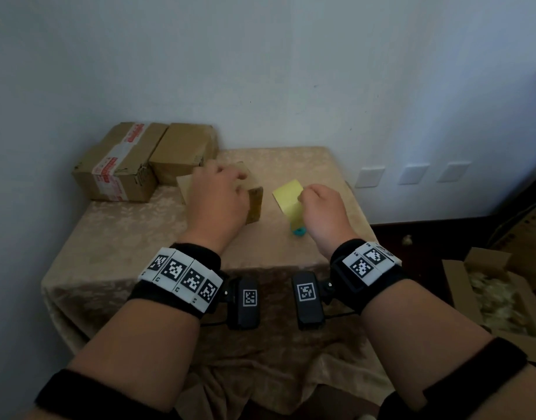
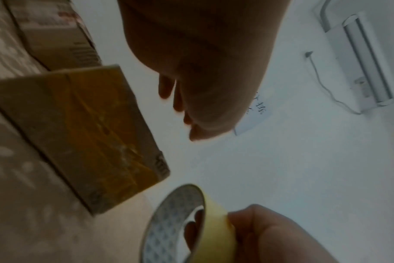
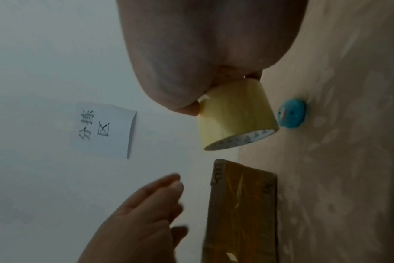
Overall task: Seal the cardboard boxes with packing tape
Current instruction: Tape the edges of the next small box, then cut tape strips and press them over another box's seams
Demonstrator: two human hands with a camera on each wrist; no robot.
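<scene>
fingers of the right hand [image 1: 319,207] clamp a pale yellow tape roll [image 3: 234,113] above the beige-clothed table [image 1: 115,237]; left hand [image 1: 218,201], fingers loosely apart, hovers over the small brown taped cardboard box [image 2: 83,131] lying there.

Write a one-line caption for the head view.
Right hand holds yellow tape roll; left hand reaches over small cardboard box.

Glossy tape [image 3: 236,204] covers the matt cardboard box [image 1: 254,204]; patterned cloth [image 1: 124,237] drapes the table.
</scene>
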